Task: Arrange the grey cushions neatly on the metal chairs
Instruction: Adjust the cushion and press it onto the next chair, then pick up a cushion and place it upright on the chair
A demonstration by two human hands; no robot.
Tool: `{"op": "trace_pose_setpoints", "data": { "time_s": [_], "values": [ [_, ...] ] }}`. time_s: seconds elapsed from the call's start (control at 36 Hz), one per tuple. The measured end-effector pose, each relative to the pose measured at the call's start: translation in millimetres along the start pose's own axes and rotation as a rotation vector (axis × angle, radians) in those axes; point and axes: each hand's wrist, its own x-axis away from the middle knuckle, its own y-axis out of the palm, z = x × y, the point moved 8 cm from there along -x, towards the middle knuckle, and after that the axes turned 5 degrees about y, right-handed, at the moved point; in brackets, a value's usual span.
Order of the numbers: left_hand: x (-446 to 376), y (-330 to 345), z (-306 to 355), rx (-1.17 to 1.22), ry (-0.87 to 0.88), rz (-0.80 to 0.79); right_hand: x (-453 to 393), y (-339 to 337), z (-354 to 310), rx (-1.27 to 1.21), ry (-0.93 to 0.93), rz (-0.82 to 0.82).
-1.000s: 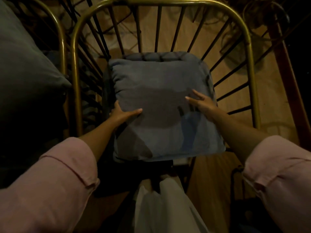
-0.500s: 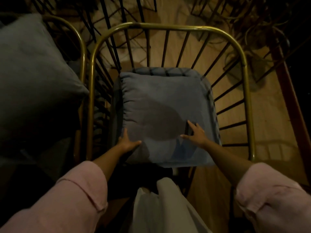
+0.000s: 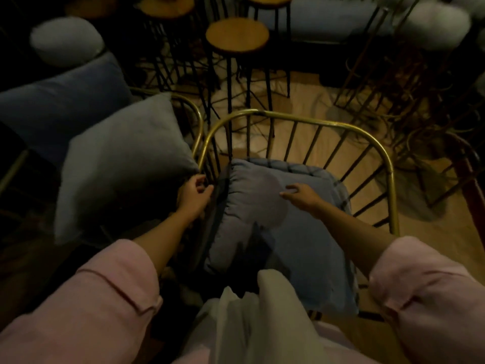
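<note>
A grey-blue cushion (image 3: 301, 245) lies flat on the seat of a brass-railed metal chair (image 3: 288, 118), its back edge against the dark spindles. My right hand (image 3: 301, 195) rests palm down on the cushion's rear half, fingers spread. My left hand (image 3: 195, 195) hovers at the cushion's left edge beside the chair's side spindles, fingers loosely curled around nothing I can see. A second grey cushion (image 3: 126, 158) stands tilted on the neighbouring metal chair (image 3: 198, 119) to the left, its corner close to my left hand.
Round wooden stools (image 3: 237, 35) on thin black legs stand behind the chairs. A dark blue sofa cushion (image 3: 60, 101) and a pale round pillow (image 3: 67, 40) sit at the far left. More wire furniture (image 3: 420, 101) crowds the right. White cloth (image 3: 262, 311) hangs below me.
The view has lifted and drawn back, showing stools behind. My left hand has come off the cushion to its left edge by the spindles. My right hand slid toward the cushion's back.
</note>
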Motion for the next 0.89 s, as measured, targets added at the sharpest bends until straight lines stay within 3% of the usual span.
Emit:
{"op": "trace_pose_setpoints", "data": {
  "time_s": [0.17, 0.44, 0.69, 0.89],
  "values": [
    [4.3, -89.6, 28.2, -0.009, 0.056, 0.171, 3.6, 21.4, -102.7, 0.091, -0.211, -0.082],
    [-7.2, -238.9, -56.5, -0.035, -0.159, 0.390, 3.2, 98.6, -243.0, 0.187, -0.380, -0.176],
    [-54.6, -323.1, -167.9, 0.043, -0.423, 0.358, -41.4, 176.2, -320.3, 0.211, -0.246, -0.153],
    [-111.3, -343.8, -227.7, 0.253, -0.524, 0.250, -86.8, 214.2, -353.3, 0.050, -0.086, -0.050]
  ]
}}
